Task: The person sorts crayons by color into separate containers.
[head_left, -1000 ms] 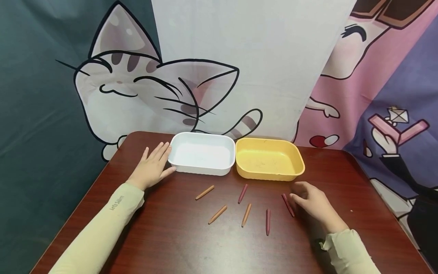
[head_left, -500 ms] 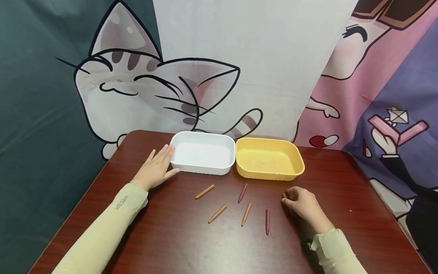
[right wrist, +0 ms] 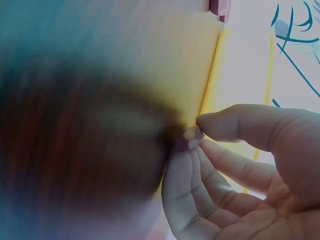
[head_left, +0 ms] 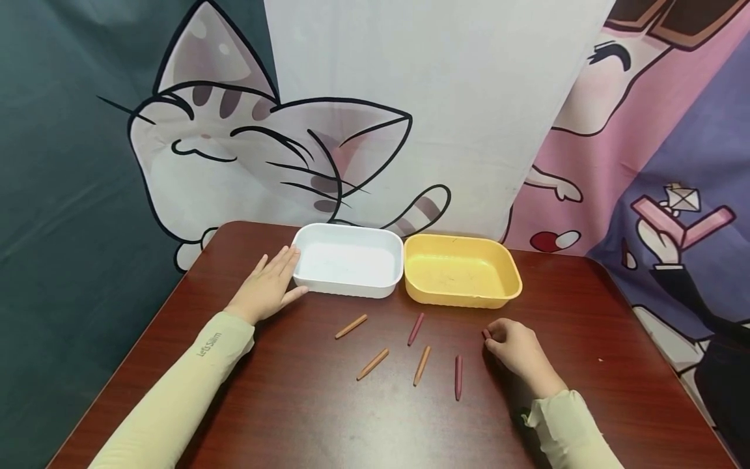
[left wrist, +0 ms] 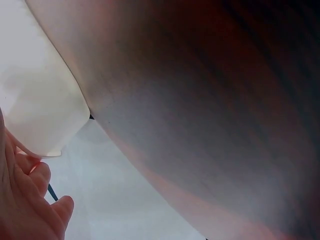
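Fingers straight, my left hand [head_left: 263, 288] rests at the left end of a white plastic tray [head_left: 351, 288], touching its wall. In the left wrist view the fingertips lie against the white tray [left wrist: 47, 100]. My right hand [head_left: 520, 355] pinches a dark red crayon [head_left: 486, 334] between thumb and fingers, low over the table; most of the crayon is hidden by the hand. The right wrist view shows the end of that crayon [right wrist: 189, 139] between thumb and fingertips. Two more red crayons lie on the table, one near the trays [head_left: 416, 329], another nearer the front [head_left: 459, 378].
A yellow tray [head_left: 463, 301] stands against the white one's right side. Three orange-brown crayons lie in front of them: one at left [head_left: 351, 326], one nearer [head_left: 372, 365], one in the middle [head_left: 422, 366]. A printed cloth backdrop [head_left: 469, 98] hangs behind the brown table [head_left: 328, 423].
My right hand has moved slightly left and down onto the rightmost red crayon and now pinches it. My left hand has shifted slightly right along the white tray's end.
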Tool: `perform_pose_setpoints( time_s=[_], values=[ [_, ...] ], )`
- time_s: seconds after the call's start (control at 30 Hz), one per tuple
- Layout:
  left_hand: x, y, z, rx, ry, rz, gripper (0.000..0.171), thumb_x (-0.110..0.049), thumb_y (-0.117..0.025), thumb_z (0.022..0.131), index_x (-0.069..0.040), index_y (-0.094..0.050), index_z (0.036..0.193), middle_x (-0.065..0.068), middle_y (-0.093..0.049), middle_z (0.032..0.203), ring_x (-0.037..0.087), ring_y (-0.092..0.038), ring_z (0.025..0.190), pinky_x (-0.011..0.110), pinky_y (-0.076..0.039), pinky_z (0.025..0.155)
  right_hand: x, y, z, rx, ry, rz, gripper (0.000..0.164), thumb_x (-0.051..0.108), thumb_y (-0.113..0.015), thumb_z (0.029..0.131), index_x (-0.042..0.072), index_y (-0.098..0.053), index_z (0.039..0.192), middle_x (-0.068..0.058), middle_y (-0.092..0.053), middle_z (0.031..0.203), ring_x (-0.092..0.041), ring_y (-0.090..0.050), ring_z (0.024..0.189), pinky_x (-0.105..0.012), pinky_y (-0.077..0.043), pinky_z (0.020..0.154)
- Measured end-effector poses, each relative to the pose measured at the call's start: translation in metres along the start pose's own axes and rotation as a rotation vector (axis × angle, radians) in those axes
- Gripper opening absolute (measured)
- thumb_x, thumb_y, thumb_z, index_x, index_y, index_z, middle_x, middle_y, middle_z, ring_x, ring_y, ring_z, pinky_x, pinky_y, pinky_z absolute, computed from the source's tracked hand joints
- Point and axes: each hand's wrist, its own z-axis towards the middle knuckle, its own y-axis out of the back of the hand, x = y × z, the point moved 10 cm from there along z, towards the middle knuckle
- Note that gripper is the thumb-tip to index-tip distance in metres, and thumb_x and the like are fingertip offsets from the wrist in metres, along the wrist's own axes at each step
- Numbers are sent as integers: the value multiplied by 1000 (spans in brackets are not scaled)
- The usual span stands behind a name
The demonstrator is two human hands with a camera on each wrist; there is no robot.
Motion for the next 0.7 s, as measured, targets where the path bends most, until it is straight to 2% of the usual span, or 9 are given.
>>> perform_pose_setpoints(
  time_s=[0.17, 0.3, 0.43, 0.57, 0.7],
  values=[
    [-1, 0, 0, -2, -7, 0, 86, -53, -50, 103, 3, -18, 160, 18, -17, 167, 34, -14, 155, 56, -13, 123, 0, 1, -1, -21, -19, 37, 14, 4, -69, 86, 1, -70, 99, -8, -72, 91, -22, -65, 82, -38, -52, 74],
    [-2, 2, 0, 1, -8, -10, 85, -52, -50, 104, 4, -18, 160, 19, -17, 167, 33, -12, 155, 54, -14, 124, 1, -1, -1, -27, -43, 132, 17, 1, -66, 87, -1, -70, 104, -8, -71, 89, -17, -64, 71, -30, -51, 64],
    [-3, 3, 0, -4, -10, -12, 86, -52, -50, 104, 4, -18, 159, 19, -17, 167, 34, -13, 155, 55, -14, 123, 3, -6, 1, -14, -78, 256, 18, 1, -65, 91, -4, -68, 109, -9, -70, 87, -15, -62, 65, -24, -52, 57],
    [-3, 2, 0, -9, -12, -13, 85, -52, -50, 104, 5, -19, 159, 20, -17, 167, 35, -12, 155, 55, -15, 123, 7, -11, 4, 3, -107, 393, 22, 2, -65, 94, -6, -67, 115, -15, -70, 94, -16, -65, 73, -25, -58, 62],
    [-3, 2, -2, -18, -15, -16, 84, -50, -50, 104, 5, -19, 159, 20, -17, 167, 34, -11, 155, 55, -15, 123, 16, -19, 6, 49, -116, 579, 30, 2, -62, 97, -11, -61, 124, -23, -70, 105, -14, -67, 77, -28, -61, 68]
  ],
)
